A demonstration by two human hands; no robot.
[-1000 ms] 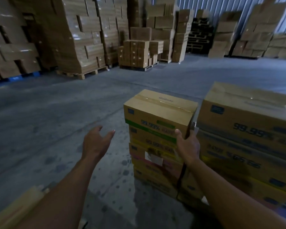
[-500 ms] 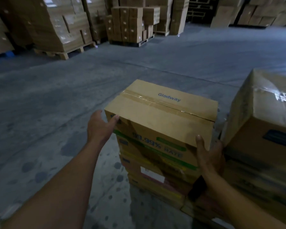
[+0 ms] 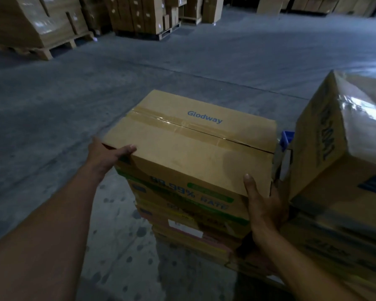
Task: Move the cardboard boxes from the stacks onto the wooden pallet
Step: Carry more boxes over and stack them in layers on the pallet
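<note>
Head view: both hands hold the top cardboard box on a stack.
At the box's 9 o'clock the left hand has its grip round the near-left corner, thumb on the lid; at 4 o'clock the right hand has its grip clasping the near-right corner; wrapped boxes just beside at 3 o'clock; loaded pallets well apart at 11 o'clock.

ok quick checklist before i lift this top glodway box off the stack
1. Left hand grips the Glodway box at its left corner: ok.
2. Right hand grips its near right corner: ok.
3. Tape seam on top shut: ok.
4. Gap to the shrink-wrapped box on the right: ok, narrow.
5. Stack beneath stable: cannot tell.
6. Concrete floor to the left free of obstacles: ok.
</note>
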